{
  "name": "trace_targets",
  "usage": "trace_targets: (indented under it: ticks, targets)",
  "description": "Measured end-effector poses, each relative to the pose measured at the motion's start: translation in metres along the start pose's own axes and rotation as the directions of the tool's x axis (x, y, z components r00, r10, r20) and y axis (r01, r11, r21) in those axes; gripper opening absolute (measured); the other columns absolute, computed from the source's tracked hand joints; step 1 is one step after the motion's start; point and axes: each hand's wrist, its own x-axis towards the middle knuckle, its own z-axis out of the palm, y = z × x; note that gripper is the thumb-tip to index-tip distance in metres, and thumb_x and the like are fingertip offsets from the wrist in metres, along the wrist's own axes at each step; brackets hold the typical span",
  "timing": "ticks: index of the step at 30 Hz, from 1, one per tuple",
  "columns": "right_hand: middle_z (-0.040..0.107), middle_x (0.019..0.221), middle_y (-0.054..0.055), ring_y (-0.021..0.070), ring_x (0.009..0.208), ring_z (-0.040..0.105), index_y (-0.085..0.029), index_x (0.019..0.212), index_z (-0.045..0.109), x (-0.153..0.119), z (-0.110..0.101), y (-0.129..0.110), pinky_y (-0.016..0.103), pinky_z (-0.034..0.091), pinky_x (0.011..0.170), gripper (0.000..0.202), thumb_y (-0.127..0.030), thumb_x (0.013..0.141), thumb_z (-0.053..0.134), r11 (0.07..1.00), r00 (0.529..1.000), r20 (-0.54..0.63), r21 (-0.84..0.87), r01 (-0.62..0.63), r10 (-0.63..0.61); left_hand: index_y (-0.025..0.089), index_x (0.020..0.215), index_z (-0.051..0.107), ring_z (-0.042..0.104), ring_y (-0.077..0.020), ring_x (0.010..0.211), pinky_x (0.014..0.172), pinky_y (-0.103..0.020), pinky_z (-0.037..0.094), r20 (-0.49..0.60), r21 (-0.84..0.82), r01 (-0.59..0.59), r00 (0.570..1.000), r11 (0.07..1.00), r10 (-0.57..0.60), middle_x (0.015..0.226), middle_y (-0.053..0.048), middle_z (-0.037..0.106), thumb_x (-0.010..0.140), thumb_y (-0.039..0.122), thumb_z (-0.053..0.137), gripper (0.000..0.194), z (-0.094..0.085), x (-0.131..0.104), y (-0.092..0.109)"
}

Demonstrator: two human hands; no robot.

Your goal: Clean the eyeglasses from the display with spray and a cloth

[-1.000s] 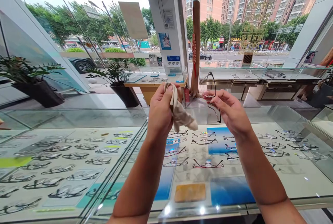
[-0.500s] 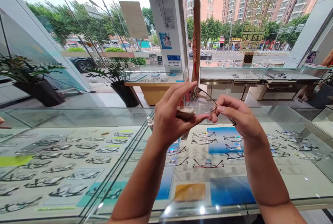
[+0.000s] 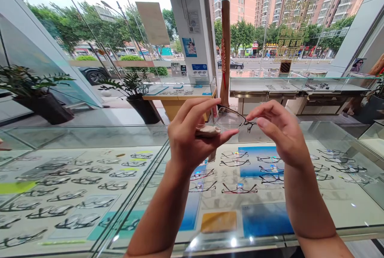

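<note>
Over the glass display counter point(image 3: 342, 210), near its far edge, the left hand point(image 3: 189, 138) pinches eyeglasses point(image 3: 235, 111), cloth point(image 3: 208, 131) in palm; right hand point(image 3: 283, 138) is spread. I fear this light pinch may drop them.

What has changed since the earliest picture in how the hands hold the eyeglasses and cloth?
The eyeglasses turned and shifted slightly left; the left hand took hold between fingertips and thumb. The right hand, which held them, opened its pinch; whether it still touches them is unclear. The cloth, earlier hanging, sits bunched in the left palm. The displayed frames stayed put.
</note>
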Motion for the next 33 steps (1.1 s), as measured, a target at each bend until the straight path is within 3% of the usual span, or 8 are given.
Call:
trace_targets:
  ticks: [3, 7, 12, 18, 25, 33]
  targets:
    - [0.071, 0.116, 0.004, 0.0236, 0.115, 0.067, -0.027, 0.113, 0.065, -0.004, 0.005, 0.0, 0.043, 0.051, 0.106, 0.028, -0.035, 0.089, 0.076, 0.974, 0.966, -0.189, -0.175, 0.145, -0.178, 0.027, 0.121, 0.073, 0.055, -0.0151, 0.07, 0.061, -0.032, 0.046, -0.139, 0.051, 0.076, 0.988, 0.996, -0.069, 0.103, -0.004, 0.072, 0.072, 0.051, 0.095, 0.059, -0.001, -0.002, 0.001]
    - [0.071, 0.122, 0.005, 0.027, 0.118, 0.067, -0.028, 0.123, 0.064, -0.007, 0.009, 0.0, 0.047, 0.054, 0.105, 0.044, -0.039, 0.084, 0.082, 0.897, 0.94, -0.182, -0.394, 0.199, -0.289, 0.029, 0.118, 0.074, 0.053, -0.017, 0.07, 0.063, -0.036, 0.045, -0.211, 0.062, 0.242, 0.952, 0.968, -0.224, 0.103, -0.005, 0.072, 0.078, 0.053, 0.091, 0.05, -0.002, -0.004, 0.004]
    - [0.073, 0.12, 0.005, 0.0264, 0.114, 0.069, -0.028, 0.124, 0.067, -0.007, 0.013, 0.001, 0.048, 0.056, 0.103, 0.038, -0.038, 0.09, 0.08, 0.86, 0.915, -0.22, -0.466, 0.206, -0.339, 0.029, 0.118, 0.074, 0.06, -0.021, 0.08, 0.071, -0.039, 0.049, -0.224, 0.069, 0.269, 0.943, 0.961, -0.247, 0.101, -0.005, 0.07, 0.077, 0.053, 0.091, 0.051, -0.003, -0.005, 0.01]
    - [0.074, 0.119, 0.005, 0.0266, 0.112, 0.071, -0.028, 0.125, 0.069, -0.007, 0.014, 0.003, 0.049, 0.057, 0.103, 0.038, -0.041, 0.091, 0.08, 0.867, 0.9, -0.27, -0.46, 0.193, -0.343, 0.027, 0.114, 0.074, 0.059, -0.0189, 0.077, 0.071, -0.039, 0.048, -0.236, 0.102, 0.293, 0.935, 0.951, -0.263, 0.1, -0.005, 0.07, 0.079, 0.054, 0.09, 0.048, -0.001, -0.004, 0.014]
    - [0.074, 0.12, 0.005, 0.0262, 0.113, 0.071, -0.029, 0.125, 0.071, -0.007, 0.012, 0.002, 0.05, 0.057, 0.105, 0.036, -0.038, 0.091, 0.08, 0.877, 0.898, -0.299, -0.45, 0.165, -0.323, 0.027, 0.119, 0.075, 0.061, -0.017, 0.075, 0.065, -0.036, 0.044, -0.17, 0.072, 0.296, 0.945, 0.952, -0.281, 0.102, -0.004, 0.074, 0.081, 0.053, 0.089, 0.048, -0.001, -0.002, 0.014]
    - [0.075, 0.12, 0.005, 0.0256, 0.11, 0.071, -0.027, 0.123, 0.072, -0.005, 0.013, 0.001, 0.049, 0.058, 0.102, 0.035, -0.034, 0.09, 0.08, 0.879, 0.902, -0.332, -0.468, 0.095, -0.274, 0.029, 0.116, 0.075, 0.065, -0.0192, 0.08, 0.066, -0.036, 0.048, -0.206, 0.116, 0.333, 0.93, 0.936, -0.305, 0.104, -0.005, 0.076, 0.08, 0.053, 0.09, 0.045, -0.001, -0.002, 0.015]
